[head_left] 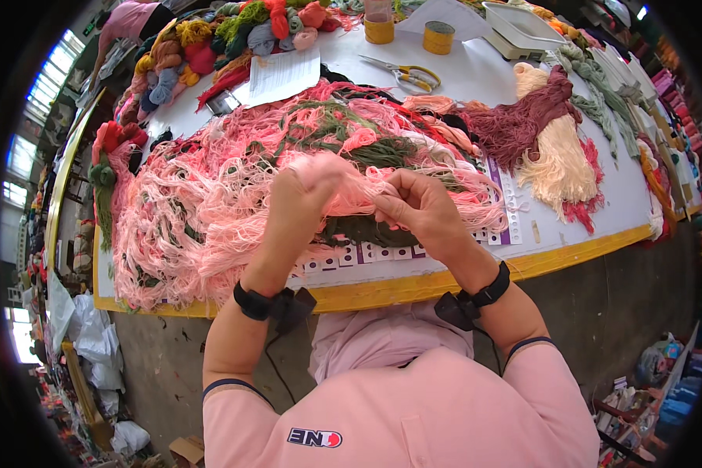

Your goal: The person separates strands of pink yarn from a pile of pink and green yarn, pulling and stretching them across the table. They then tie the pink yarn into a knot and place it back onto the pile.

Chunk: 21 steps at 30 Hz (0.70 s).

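A large tangled heap of pink yarn [210, 203], with dark green strands [378, 152] mixed in, covers the middle and left of the table. Over its front part, my right hand [421, 207] pinches a few pink strands between thumb and fingers. My left hand [308, 183] is raised beside it, its fingers smeared by motion, so their grip is unclear. A loose pink bundle [355, 195] stretches between the two hands. Both wrists carry black bands with small dark boxes.
Yellow-handled scissors [404, 74], yellow tape rolls [438, 37] and a paper sheet [285, 76] lie farther back. Maroon yarn [515, 129] and cream yarn [561, 164] lie at right. Punched white-and-purple strips [509, 199] show beneath the heap. The table's yellow edge [382, 292] runs before me.
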Available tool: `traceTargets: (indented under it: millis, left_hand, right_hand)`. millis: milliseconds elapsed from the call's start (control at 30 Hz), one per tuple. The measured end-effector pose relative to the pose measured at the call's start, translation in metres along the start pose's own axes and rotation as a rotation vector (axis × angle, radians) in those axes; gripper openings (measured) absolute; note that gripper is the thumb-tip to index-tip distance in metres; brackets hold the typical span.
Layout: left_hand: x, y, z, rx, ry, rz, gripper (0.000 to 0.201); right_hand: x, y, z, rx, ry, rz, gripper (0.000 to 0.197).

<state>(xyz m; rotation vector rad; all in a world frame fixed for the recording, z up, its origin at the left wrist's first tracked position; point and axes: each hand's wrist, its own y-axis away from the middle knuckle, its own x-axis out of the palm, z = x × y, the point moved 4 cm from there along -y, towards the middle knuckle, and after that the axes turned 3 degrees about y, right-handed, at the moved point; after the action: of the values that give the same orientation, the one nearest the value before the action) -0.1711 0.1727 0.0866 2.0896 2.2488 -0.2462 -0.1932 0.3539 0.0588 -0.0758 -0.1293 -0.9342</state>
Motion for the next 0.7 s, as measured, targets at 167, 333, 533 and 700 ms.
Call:
traceTargets:
  millis: [167, 333, 533, 700]
  left_hand:
    - [-0.056, -0.012, 0.013, -0.103, 0.146, -0.159, 0.022]
    - [-0.282, -0.04, 0.021, -0.119, 0.807, -0.494, 0.016]
    - [-0.618, 0.074, 0.027, 0.002, 0.26, -0.688, 0.017]
    - [-0.65, 0.021, -0.007, 0.215, -1.402, -0.486, 0.027]
  right_hand:
    - [-0.016, 0.006, 0.001, -0.086, -0.048, -0.068, 0.013]
    - [-0.157, 0.053, 0.036, -0.107, -0.125, -0.511, 0.023]
    - [-0.354, 0.109, 0.05, -0.066, -0.479, -0.683, 0.018]
    - [-0.473, 0.313, 0.132, -0.163, 0.749, -1.267, 0.009]
